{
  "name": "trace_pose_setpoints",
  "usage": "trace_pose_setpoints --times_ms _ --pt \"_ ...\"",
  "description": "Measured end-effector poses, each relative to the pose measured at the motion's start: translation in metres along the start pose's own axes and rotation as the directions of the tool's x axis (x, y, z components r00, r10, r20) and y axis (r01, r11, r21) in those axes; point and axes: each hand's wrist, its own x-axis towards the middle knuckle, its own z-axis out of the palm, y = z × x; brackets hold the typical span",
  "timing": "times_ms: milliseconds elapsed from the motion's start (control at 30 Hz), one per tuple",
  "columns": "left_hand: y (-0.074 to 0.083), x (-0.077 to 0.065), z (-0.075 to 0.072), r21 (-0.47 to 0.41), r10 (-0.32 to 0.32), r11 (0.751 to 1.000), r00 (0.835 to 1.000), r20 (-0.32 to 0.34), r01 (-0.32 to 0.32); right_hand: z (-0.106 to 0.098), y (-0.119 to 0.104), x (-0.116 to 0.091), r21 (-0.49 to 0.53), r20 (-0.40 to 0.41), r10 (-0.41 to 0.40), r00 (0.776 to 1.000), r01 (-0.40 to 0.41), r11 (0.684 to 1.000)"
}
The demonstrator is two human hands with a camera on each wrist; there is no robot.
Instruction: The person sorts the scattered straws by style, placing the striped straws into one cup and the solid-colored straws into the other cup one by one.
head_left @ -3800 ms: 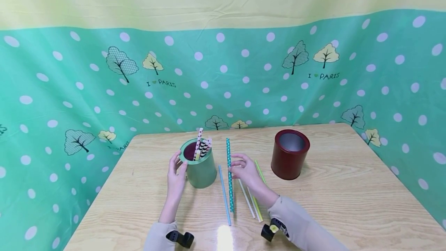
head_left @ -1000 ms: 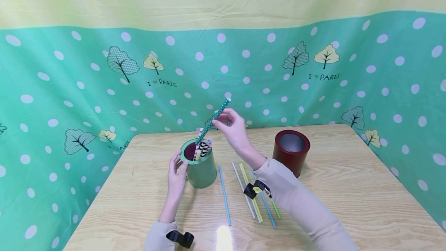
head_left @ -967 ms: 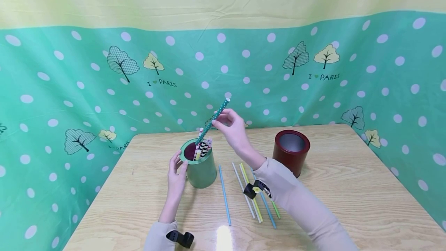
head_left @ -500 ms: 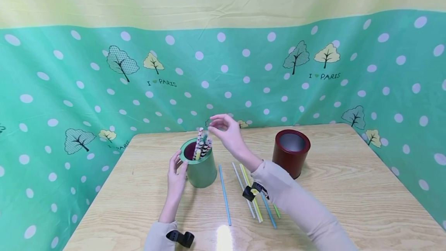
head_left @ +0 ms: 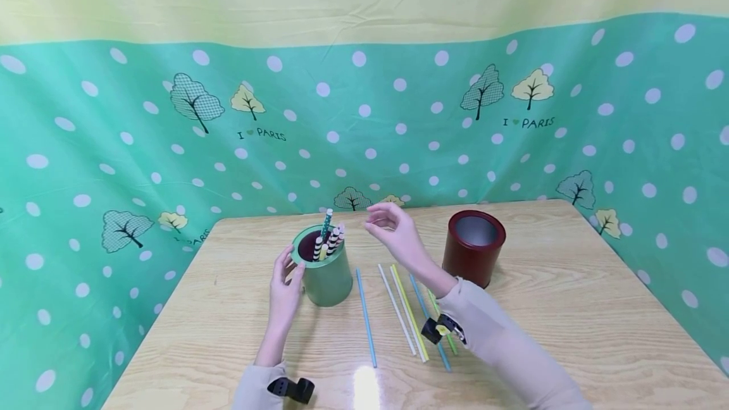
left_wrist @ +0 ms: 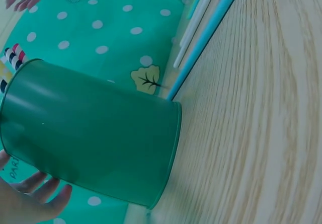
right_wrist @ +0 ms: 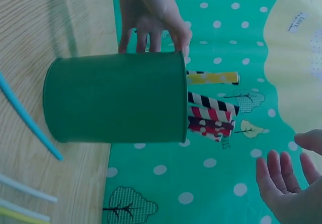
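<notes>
My left hand (head_left: 285,293) steadies a green can (head_left: 327,283), thumb at the front of its rim and fingers curved against the left side. Several patterned paper straws lean inside, among them a teal dotted straw (head_left: 326,223) rising highest, black-striped ones and a yellow straw (right_wrist: 216,78); their lower ends are hidden. To the right of the can, my right hand (head_left: 401,236) hovers above the table with loosely bent fingers and holds nothing. The right wrist view shows that hand's fingers (right_wrist: 274,168) apart from the straw tops.
Thin plain straws lie on the wooden table right of the can: a blue straw (head_left: 366,318), white ones, a yellow straw (head_left: 418,337), another blue and a green straw (head_left: 452,343). A dark red can (head_left: 471,261) stands behind my right forearm. A dotted curtain (head_left: 364,125) hangs behind.
My right hand has let go of the teal dotted straw, which now stands in the green can, and has drawn back to the right. The left hand stays at the can.
</notes>
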Motion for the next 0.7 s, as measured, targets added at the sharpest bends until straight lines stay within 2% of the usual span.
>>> trace_pose_setpoints --times_ms 133,200,433,600,700 --pt "0.002 -0.001 -0.001 0.041 -0.001 0.999 1.000 0.002 0.001 -0.010 -0.008 -0.010 -0.022 0.015 -0.002 1.000 0.002 1.000" --pt "0.003 -0.001 -0.002 0.044 0.006 0.999 1.000 0.004 -0.006 -0.016 -0.003 -0.012 -0.047 0.026 -0.012 1.000 0.013 0.999" --pt "0.030 -0.012 -0.001 0.036 0.004 0.999 1.000 -0.011 -0.004 -0.039 0.018 -0.018 -0.121 0.045 -0.044 0.998 0.049 0.991" --pt "0.022 -0.012 -0.004 0.024 0.026 0.999 0.999 -0.039 -0.025 -0.055 0.020 -0.025 -0.185 0.031 -0.058 0.998 0.063 0.981" --pt "0.025 -0.015 -0.005 0.017 0.038 0.999 0.998 -0.060 -0.037 -0.064 0.020 -0.029 -0.224 0.014 -0.074 0.997 0.076 0.972"
